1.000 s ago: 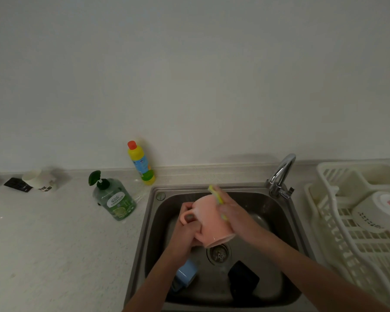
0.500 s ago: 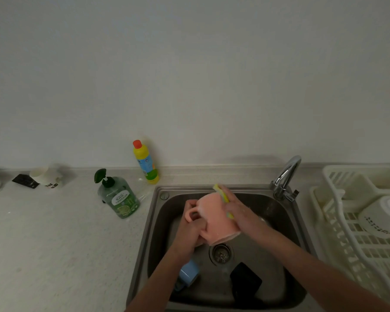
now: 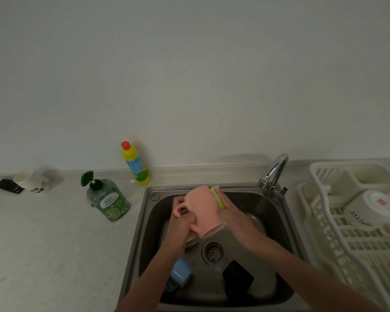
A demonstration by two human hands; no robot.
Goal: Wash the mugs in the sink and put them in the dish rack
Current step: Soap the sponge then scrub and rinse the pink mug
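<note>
Sink (image 3: pixel 277 224) is brushed steel, dull sheen; tap (image 3: pixel 275 172) polished chrome. Pink mug (image 3: pixel 204 209) in my grip looks matt glazed. Rack (image 3: pixel 338 233) is cream plastic lattice. Countertop (image 3: pixel 54 244) is speckled matt.

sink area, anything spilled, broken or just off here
Nothing stands out. The left hand grips the pink mug over the sink while the right hand presses a sponge to it. No spill or damage shows.
</note>
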